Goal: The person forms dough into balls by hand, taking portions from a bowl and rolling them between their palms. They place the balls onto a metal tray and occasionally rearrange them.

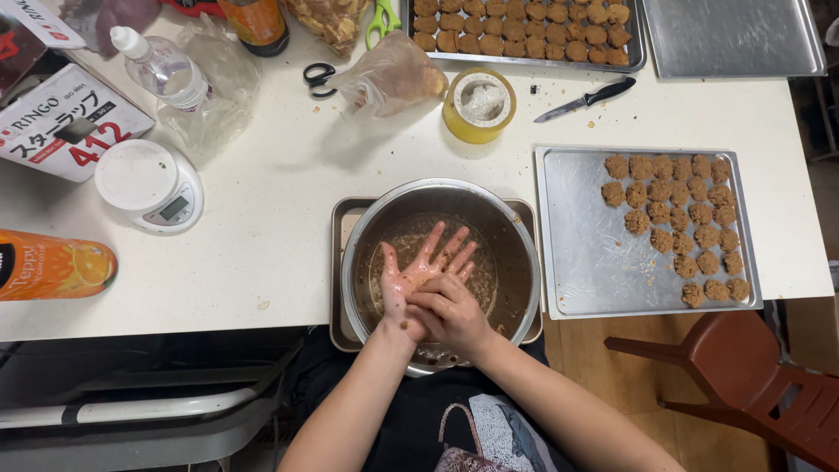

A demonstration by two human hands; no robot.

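steel bowl [516,236] sitting on a small brown tray [343,218] at the near table edge, both hands over it. bowl's near rim is being hidden by the wrists, and the tray is mostly covered by the bowl. brownish residue lining the bowl floor, hard to say if any lump of mix is left under the hands. left hand [411,275] lying palm up, fingers spread and greasy with mix. right hand [450,310] lying across the left palm heel, fingers curled and pressing on it, possibly rubbing; cannot tell if anything is being pinched between them. hands sitting inside the bowl rim, just above its floor. metal baking tray [577,262] lying just right of the bowl, carrying rows of brown dough pieces [677,223] at its far side. kitchen scale [153,185] standing well left. knife [585,99] and yellow tape roll [479,105] lying beyond the bowl. another tray of pieces [524,26] getting cut off at the top edge.
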